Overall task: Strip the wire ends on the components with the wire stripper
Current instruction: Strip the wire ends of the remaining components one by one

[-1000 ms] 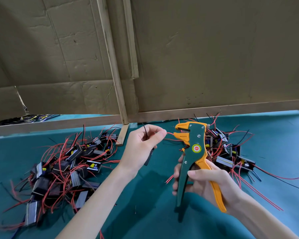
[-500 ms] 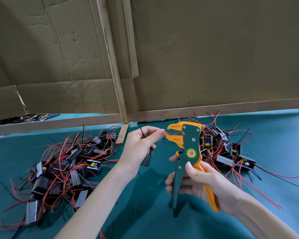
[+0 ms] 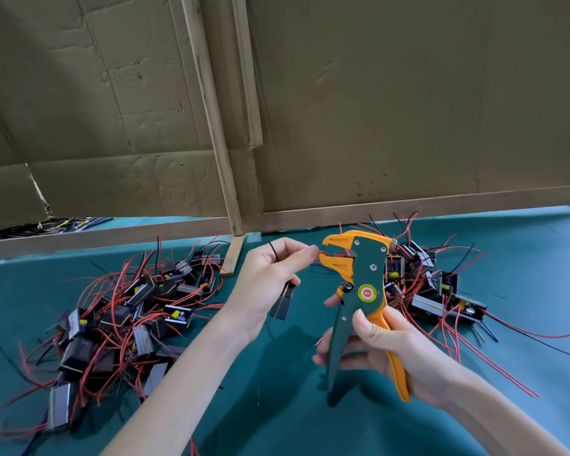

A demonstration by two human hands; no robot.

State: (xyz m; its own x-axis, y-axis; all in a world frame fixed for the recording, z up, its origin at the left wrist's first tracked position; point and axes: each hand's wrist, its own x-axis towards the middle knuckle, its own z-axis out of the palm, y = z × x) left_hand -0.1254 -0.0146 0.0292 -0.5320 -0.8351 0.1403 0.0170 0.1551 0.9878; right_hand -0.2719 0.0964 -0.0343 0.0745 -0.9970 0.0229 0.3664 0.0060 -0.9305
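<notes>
In right hand (image 3: 385, 352), wire stripper (image 3: 359, 291)

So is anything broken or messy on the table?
Nothing looks broken. It is messy though: two tangled heaps of components with red and black wires sprawl over the green table. The left hand feeds a red wire into the wire stripper, held by the right hand.

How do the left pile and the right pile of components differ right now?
The left pile lies spread out in the open, left of the left hand; the right pile sits farther back, partly hidden behind the wire stripper held in the right hand. The left pile looks bigger and reaches nearer the camera. Both are tangles of small black components with red and black wires on the green table.
</notes>
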